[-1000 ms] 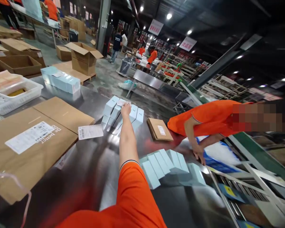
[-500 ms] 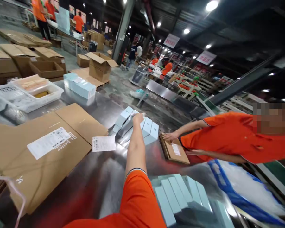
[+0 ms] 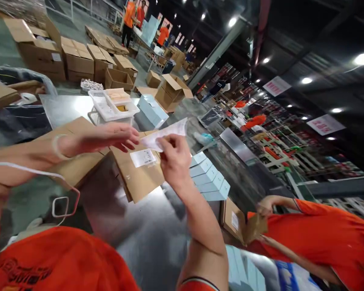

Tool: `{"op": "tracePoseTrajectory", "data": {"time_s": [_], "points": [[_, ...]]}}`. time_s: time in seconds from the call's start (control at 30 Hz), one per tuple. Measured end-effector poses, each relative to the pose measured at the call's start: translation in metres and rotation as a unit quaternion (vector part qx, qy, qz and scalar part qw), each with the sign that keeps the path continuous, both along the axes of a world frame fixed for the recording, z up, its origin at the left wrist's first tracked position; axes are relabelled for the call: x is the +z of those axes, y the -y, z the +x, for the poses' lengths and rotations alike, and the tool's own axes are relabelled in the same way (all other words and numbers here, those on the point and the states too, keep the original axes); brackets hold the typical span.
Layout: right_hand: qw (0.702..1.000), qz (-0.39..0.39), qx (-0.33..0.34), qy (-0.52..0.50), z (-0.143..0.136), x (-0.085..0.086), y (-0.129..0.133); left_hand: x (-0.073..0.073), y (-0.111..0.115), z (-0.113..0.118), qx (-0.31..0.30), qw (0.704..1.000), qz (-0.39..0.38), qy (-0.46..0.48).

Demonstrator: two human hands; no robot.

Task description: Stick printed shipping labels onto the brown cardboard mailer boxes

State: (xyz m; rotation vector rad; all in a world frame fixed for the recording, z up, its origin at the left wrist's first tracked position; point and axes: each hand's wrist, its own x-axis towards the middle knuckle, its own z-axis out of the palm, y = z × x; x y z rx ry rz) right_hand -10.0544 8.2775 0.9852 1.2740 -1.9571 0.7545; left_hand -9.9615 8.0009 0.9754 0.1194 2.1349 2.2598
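My right hand (image 3: pixel 176 155) pinches a white paper sheet (image 3: pixel 170 131) between thumb and fingers, above a flat brown carton (image 3: pixel 151 178) that bears a printed white label (image 3: pixel 143 157). Just left of the sheet, my left hand (image 3: pixel 115 135) has its fingers apart and holds nothing. Beyond my right wrist, a row of pale blue boxes (image 3: pixel 210 180) lies on the metal table (image 3: pixel 142 238). Another pale blue stack (image 3: pixel 152 111) sits past the carton, beside a white plastic tray (image 3: pixel 109 111).
At the right, a person in orange (image 3: pixel 315 238) handles brown cardboard (image 3: pixel 255 228). More pale blue boxes (image 3: pixel 245 268) lie near that person. A white cable (image 3: pixel 33 169) hangs across my left arm. Open cartons (image 3: pixel 118 79) stand on the floor behind the table.
The view has swung right. My right hand has left the blue boxes and now holds the paper sheet over the carton. My left hand has come into view. The other person has lifted some cardboard.
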Motion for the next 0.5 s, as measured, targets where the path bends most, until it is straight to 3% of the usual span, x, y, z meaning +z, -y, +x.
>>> {"op": "tracePoseTrajectory", "data": {"time_s": [0.07, 0.1, 0.23, 0.3, 0.4, 0.5], "points": [[0.985, 0.051, 0.081, 0.145, 0.024, -0.001, 0.064, -0.011, 0.02, 0.011, -0.065, 0.997, 0.008, 0.028], [0.962, 0.069, 0.123, 0.232, 0.03, -0.003, 0.092, -0.02, 0.034, 0.018, -0.067, 0.997, 0.004, 0.028], [0.825, 0.034, 0.22, 0.52, 0.022, -0.015, 0.193, -0.061, 0.12, 0.048, 0.0, 0.999, -0.04, 0.006], [0.789, -0.028, 0.207, 0.578, 0.002, -0.024, 0.24, -0.075, 0.172, 0.062, 0.042, 0.995, -0.088, 0.028], [0.802, -0.129, 0.146, 0.564, -0.047, -0.033, 0.299, -0.085, 0.241, 0.075, 0.115, 0.98, -0.129, 0.101], [0.835, -0.174, 0.072, 0.516, -0.11, -0.036, 0.335, -0.091, 0.29, 0.08, 0.172, 0.969, -0.108, 0.143]]}}
